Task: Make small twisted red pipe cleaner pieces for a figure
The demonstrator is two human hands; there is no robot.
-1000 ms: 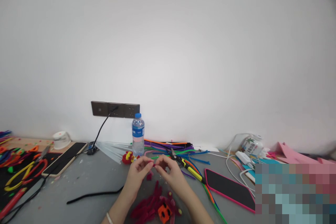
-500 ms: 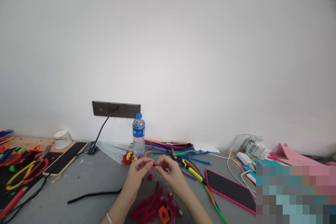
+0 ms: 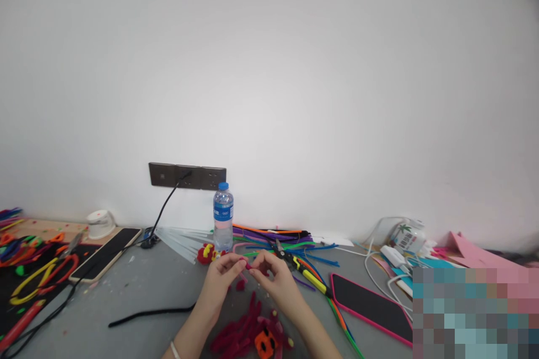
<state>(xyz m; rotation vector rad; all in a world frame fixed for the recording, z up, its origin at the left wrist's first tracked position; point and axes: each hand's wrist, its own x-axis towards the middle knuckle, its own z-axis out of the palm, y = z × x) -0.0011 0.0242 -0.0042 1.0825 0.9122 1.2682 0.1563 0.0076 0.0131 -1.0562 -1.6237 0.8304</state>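
Between my fingertips is a short piece of dark red pipe cleaner [image 3: 248, 265], mostly covered by the fingers. My left hand [image 3: 225, 275] pinches its left end, while my right hand [image 3: 269, 275] pinches the right. Below the hands lies a pile of dark red pipe cleaner pieces [image 3: 236, 331], next to an orange fuzzy piece with black spots [image 3: 265, 342]. A small red scrap [image 3: 240, 285] rests under the fingers. Just beyond my left hand sits a red and yellow fuzzy figure [image 3: 206, 253].
A water bottle [image 3: 223, 219] stands near the wall. Pliers with yellow handles [image 3: 309, 277] lie among coloured pipe cleaners [image 3: 295, 244]. Phones lie right [image 3: 370, 305] and left [image 3: 107, 255]. Scissors [image 3: 53, 275], a black pipe cleaner [image 3: 147, 314] and white cables [image 3: 368, 269] are also around.
Both hands keep their pinch on the dark red pipe cleaner; the fingers have shifted only slightly. The whole view has moved a few pixels.
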